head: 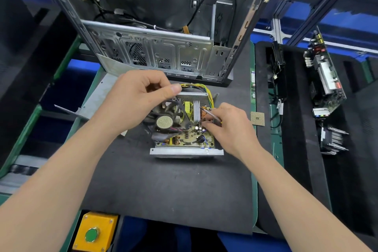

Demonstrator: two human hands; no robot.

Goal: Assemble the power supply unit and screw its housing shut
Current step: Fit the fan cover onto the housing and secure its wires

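Left hand [139, 98] grips the black fan [164, 122] over the open power supply [186, 152] — right hand [227, 127] pinches a thin metal tool [208, 113].

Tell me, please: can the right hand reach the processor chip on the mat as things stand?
Probably yes. The processor chip lies bare on the black mat just beside the right hand, with nothing between them. But that hand pinches a thin metal tool, which it should put down first.

Both forearms are bare right up to the picture's edge. The left hand [135, 96] and the right hand [229, 127] are ungloved, with short, plain, unpainted fingernails.
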